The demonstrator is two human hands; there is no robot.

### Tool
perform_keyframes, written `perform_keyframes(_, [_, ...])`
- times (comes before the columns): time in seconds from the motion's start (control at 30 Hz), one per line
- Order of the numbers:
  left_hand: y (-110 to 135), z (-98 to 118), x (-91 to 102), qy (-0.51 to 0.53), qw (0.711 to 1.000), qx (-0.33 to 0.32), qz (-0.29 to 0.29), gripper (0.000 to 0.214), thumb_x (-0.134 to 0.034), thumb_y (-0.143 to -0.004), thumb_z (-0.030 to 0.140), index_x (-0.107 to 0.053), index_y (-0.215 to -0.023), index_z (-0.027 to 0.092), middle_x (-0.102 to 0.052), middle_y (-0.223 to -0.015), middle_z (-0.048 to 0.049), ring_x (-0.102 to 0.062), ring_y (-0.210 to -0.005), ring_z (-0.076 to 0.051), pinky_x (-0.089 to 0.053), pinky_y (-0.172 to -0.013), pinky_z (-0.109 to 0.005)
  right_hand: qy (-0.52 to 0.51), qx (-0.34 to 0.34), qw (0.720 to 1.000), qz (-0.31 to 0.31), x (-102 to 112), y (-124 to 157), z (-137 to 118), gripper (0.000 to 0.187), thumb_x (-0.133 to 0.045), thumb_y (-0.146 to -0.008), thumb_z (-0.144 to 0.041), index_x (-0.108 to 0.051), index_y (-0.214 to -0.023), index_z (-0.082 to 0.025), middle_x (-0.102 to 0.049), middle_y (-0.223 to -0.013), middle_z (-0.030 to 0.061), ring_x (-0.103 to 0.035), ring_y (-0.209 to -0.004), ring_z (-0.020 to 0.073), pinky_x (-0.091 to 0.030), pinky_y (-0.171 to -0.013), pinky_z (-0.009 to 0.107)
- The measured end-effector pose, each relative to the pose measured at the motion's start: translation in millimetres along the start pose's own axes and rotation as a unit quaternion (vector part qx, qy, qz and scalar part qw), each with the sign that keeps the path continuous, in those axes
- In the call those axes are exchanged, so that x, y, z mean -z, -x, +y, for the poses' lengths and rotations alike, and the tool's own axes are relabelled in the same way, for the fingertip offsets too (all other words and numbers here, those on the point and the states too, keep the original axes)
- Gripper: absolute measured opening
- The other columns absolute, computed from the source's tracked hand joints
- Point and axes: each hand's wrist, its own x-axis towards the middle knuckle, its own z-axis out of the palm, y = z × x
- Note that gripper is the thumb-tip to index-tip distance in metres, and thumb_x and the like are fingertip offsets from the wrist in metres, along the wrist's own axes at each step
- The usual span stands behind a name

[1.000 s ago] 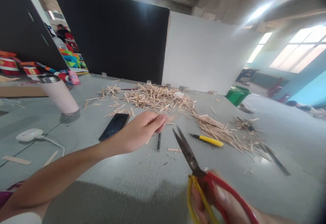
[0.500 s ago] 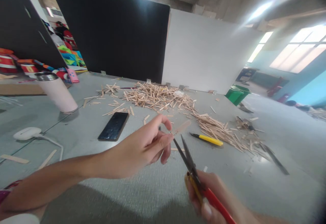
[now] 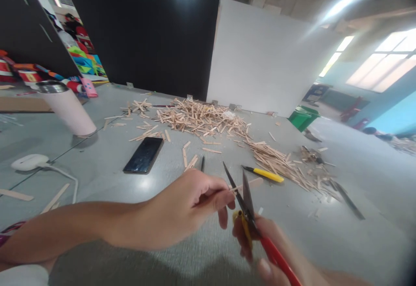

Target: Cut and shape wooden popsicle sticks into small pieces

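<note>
My left hand (image 3: 191,208) pinches one end of a flat wooden craft stick (image 3: 254,185) between thumb and fingers. The stick points right and passes between the parted blades of a pair of scissors (image 3: 246,201). Wrapped round the scissors' red and yellow handles is my right hand (image 3: 276,251), at the lower right. Just beyond the blades lies a yellow-handled cutter (image 3: 267,174) on the grey table. A thin black pen-like thing (image 3: 203,164) lies behind my left hand.
A heap of wooden sticks (image 3: 201,119) spreads across the table's back, with a neater row (image 3: 276,158) to its right. A phone (image 3: 144,155), a pink bottle (image 3: 69,112) and a white corded device (image 3: 30,161) are on the left. A metal blade-like strip (image 3: 349,201) lies at right.
My left hand has moved right and down, bringing the stick between the scissor blades. The blades have opened wider. The view has shifted slightly.
</note>
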Motion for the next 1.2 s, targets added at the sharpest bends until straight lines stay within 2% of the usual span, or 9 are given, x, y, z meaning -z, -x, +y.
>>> perform_keyframes(0.1, [1,-1,-2.5,-0.014,1.000,-0.017,-0.004,0.040,-0.054,-0.113,0.034,-0.079,-0.088,0.016,-0.077,-0.082,0.0005,-0.062,-0.068,-0.007,-0.039,-0.058,-0.016,-0.005,-0.046,0.999,-0.010,3,1,-17,0.050,-0.060,-0.102,-0.066,-0.061,-0.130,-0.024,-0.069,-0.121,0.0175,-0.069,-0.098,0.0329,-0.058,-0.091,0.050])
perform_keyframes(0.23, [1,-4,-5.5,-0.026,1.000,-0.007,-0.015,0.037,-0.052,-0.113,0.032,-0.079,-0.092,0.017,-0.078,-0.081,0.0007,-0.068,-0.071,-0.009,-0.045,-0.064,-0.017,-0.017,-0.055,0.998,-0.003,5,0,-25,0.051,-0.064,-0.099,-0.066,-0.062,-0.132,-0.027,-0.070,-0.124,0.0170,-0.069,-0.101,0.0371,-0.058,-0.093,0.052])
perform_keyframes(0.37, [0,-5,-7.9,-0.035,0.999,-0.013,-0.010,0.036,-0.053,-0.113,0.032,-0.078,-0.092,0.017,-0.077,-0.078,0.0009,-0.067,-0.068,-0.009,-0.047,-0.065,-0.017,-0.006,-0.022,0.999,-0.023,1,-1,-11,0.042,-0.058,-0.106,-0.059,-0.060,-0.128,-0.024,-0.066,-0.123,0.0175,-0.067,-0.100,0.0309,-0.059,-0.090,0.048])
perform_keyframes(0.5, [-1,-6,-8.2,-0.033,0.999,-0.025,-0.006,0.035,-0.053,-0.113,0.032,-0.077,-0.094,0.016,-0.077,-0.080,-0.0003,-0.071,-0.073,-0.010,-0.049,-0.068,-0.016,-0.019,0.030,0.999,-0.012,-3,-2,4,0.037,-0.053,-0.110,-0.056,-0.055,-0.130,-0.025,-0.062,-0.118,0.0132,-0.064,-0.090,0.0229,-0.059,-0.079,0.040])
perform_keyframes(0.8, [-2,-8,-7.9,-0.026,0.999,-0.031,-0.021,0.037,-0.050,-0.115,0.034,-0.075,-0.094,0.016,-0.077,-0.080,-0.0010,-0.070,-0.073,-0.010,-0.049,-0.069,-0.016,-0.006,0.039,0.999,-0.016,-3,-2,9,0.032,-0.055,-0.110,-0.052,-0.053,-0.128,-0.025,-0.062,-0.115,0.0112,-0.064,-0.091,0.0233,-0.058,-0.081,0.042])
perform_keyframes(0.93, [-2,-7,-7.2,-0.044,0.998,-0.034,-0.024,0.038,-0.049,-0.115,0.033,-0.075,-0.093,0.016,-0.076,-0.076,-0.0006,-0.066,-0.067,-0.009,-0.046,-0.063,-0.017,-0.011,0.045,0.999,0.005,-6,1,18,0.032,-0.055,-0.110,-0.052,-0.054,-0.130,-0.026,-0.063,-0.112,0.0093,-0.062,-0.088,0.0213,-0.056,-0.077,0.037])
perform_keyframes(1.0, [-3,-6,-6.6,-0.050,0.998,-0.026,-0.029,0.038,-0.049,-0.115,0.034,-0.075,-0.093,0.016,-0.075,-0.074,-0.0004,-0.062,-0.063,-0.009,-0.043,-0.059,-0.017,-0.006,0.030,0.999,0.009,-8,1,18,0.030,-0.051,-0.111,-0.053,-0.056,-0.120,-0.025,-0.063,-0.108,0.0084,-0.060,-0.084,0.0201,-0.054,-0.073,0.034])
perform_keyframes(1.1, [-5,-5,-5.0,-0.053,0.998,-0.007,-0.041,0.039,-0.049,-0.114,0.035,-0.077,-0.094,0.015,-0.071,-0.070,-0.0001,-0.056,-0.059,-0.009,-0.038,-0.054,-0.018,-0.005,-0.032,0.999,0.027,-9,-3,9,0.041,-0.044,-0.112,-0.061,-0.057,-0.105,-0.023,-0.062,-0.099,0.0078,-0.056,-0.078,0.0193,-0.051,-0.069,0.034])
perform_keyframes(1.2, [-10,-4,-2.8,-0.057,0.997,0.012,-0.048,0.041,-0.049,-0.114,0.035,-0.077,-0.092,0.014,-0.068,-0.066,0.0002,-0.050,-0.057,-0.009,-0.035,-0.052,-0.019,-0.028,-0.091,0.995,0.037,-10,-11,1,0.050,-0.046,-0.109,-0.069,-0.055,-0.092,-0.023,-0.053,-0.080,0.0016,-0.048,-0.070,0.0176,-0.048,-0.065,0.033])
